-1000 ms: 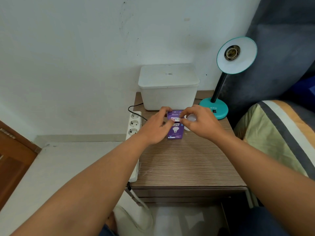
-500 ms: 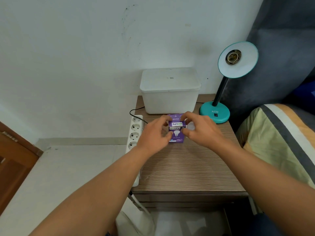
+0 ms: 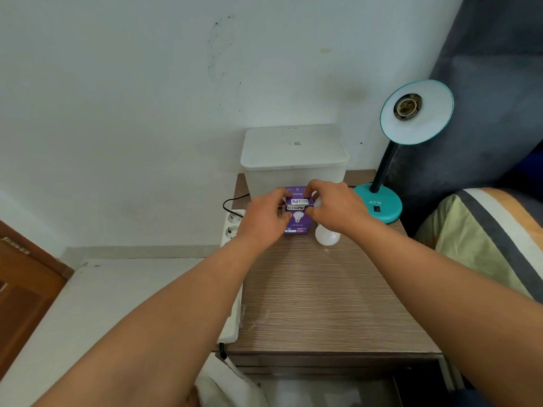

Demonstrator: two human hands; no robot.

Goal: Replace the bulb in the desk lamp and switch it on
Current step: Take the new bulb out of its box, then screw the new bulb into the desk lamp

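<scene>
Since 1 second ago the bulb box has been raised just left of the lamp, both hands' fingers clamped on its light, crushable cardboard; grip the sides.

**Bedside corner, daylight**

White plaster wall, scuffed, with dark specks near upper centre. Wood-grain desk set against it, a drawer front showing below the near edge. Pale floor to the left with a light skirting strip. Brown wooden door at far left. Grey upholstered headboard at right; striped bedding beneath. Even, soft light.
</scene>
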